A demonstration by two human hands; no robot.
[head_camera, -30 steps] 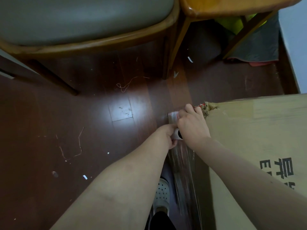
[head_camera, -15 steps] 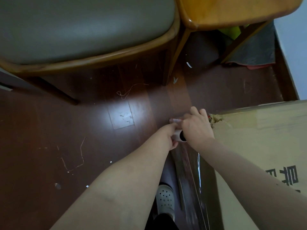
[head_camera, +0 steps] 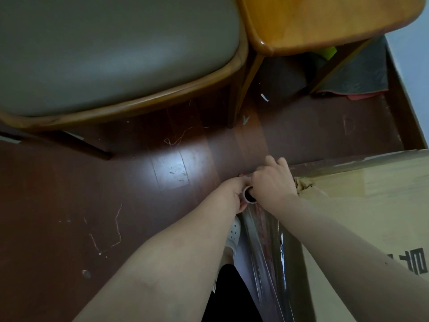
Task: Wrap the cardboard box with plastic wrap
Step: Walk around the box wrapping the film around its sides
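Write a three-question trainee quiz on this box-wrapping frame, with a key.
1. True or false: both hands grip the plastic wrap roll.
2. Which corner of the cardboard box is torn: A) the one by the right hand, B) one at the frame's bottom edge?
3. What stands on the floor beyond the left hand?

Key: 1 true; 2 A; 3 a chair with a grey seat.

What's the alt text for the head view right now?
Both hands, left hand and right hand, grip a plastic wrap roll at the torn corner of a cardboard box, clear film trailing down the box's side. A chair and table stand behind on the dark wood floor.
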